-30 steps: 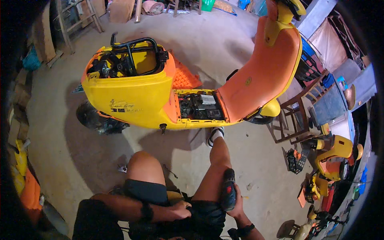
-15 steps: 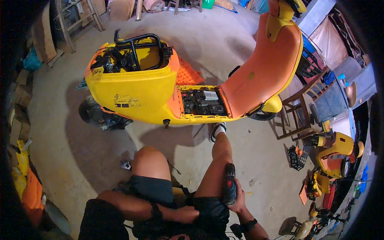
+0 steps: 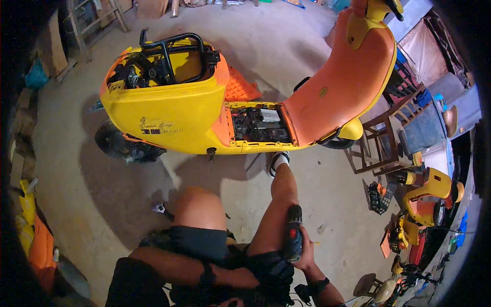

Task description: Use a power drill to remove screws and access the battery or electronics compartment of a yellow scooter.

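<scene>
My right hand (image 3: 306, 255) is closed around a black cordless drill (image 3: 293, 236) with a red mark on its side. The drill lies along my right thigh, its front end pointing away from me. My left hand (image 3: 244, 278) rests in my lap against the dark shorts; its fingers are in shadow and hard to make out. Ahead of my knees stands a yellow and orange scooter (image 3: 169, 113). A black tubular frame (image 3: 164, 61) shows above its open rear body, and the uncovered floor bay (image 3: 260, 124) holds wiring and a silver box.
An orange textured piece (image 3: 240, 86) lies behind the scooter. To the right stand a wooden chair (image 3: 379, 143), a black crate (image 3: 381, 198) and a smaller yellow scooter (image 3: 432, 190). A small white and black item (image 3: 160, 207) lies by my left knee. Orange panels (image 3: 42, 250) line the left.
The view has shifted a little, so the scooter sits slightly higher in the picture. My right hand keeps the drill at my thigh, and my left hand stays in my lap.
</scene>
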The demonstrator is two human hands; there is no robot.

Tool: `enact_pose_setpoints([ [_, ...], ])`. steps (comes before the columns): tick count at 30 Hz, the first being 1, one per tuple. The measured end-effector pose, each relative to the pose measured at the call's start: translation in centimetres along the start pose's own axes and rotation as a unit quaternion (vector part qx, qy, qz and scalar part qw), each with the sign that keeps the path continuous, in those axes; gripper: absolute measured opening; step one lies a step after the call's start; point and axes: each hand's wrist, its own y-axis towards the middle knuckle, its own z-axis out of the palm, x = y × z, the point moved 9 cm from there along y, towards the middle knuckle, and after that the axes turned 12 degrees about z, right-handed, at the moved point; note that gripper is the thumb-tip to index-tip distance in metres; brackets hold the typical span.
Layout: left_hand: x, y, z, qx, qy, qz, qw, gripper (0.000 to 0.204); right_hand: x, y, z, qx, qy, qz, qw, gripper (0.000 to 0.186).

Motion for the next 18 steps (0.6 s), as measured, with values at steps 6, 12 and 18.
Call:
enact_pose_setpoints([
  [6, 1.1, -0.5, -3.1, -0.012, -0.114, -0.133, 0.984, 0.027, -0.5, 0.0, -0.8, -0.019, -0.01, -0.022, 1.0, 0.103],
  [12, 2.6, -1.4, -5.9, -0.198, -0.082, -0.155, 0.964, 0.028, -0.2, 0.1, -1.2, -0.042, -0.031, -0.073, 0.996, 0.101],
  [18, 1.9, -0.3, -6.6, -0.089, -0.036, -0.145, 0.985, 0.026, -0.6, -0.8, -2.2, -0.052, -0.009, -0.049, 0.997, 0.099],
])
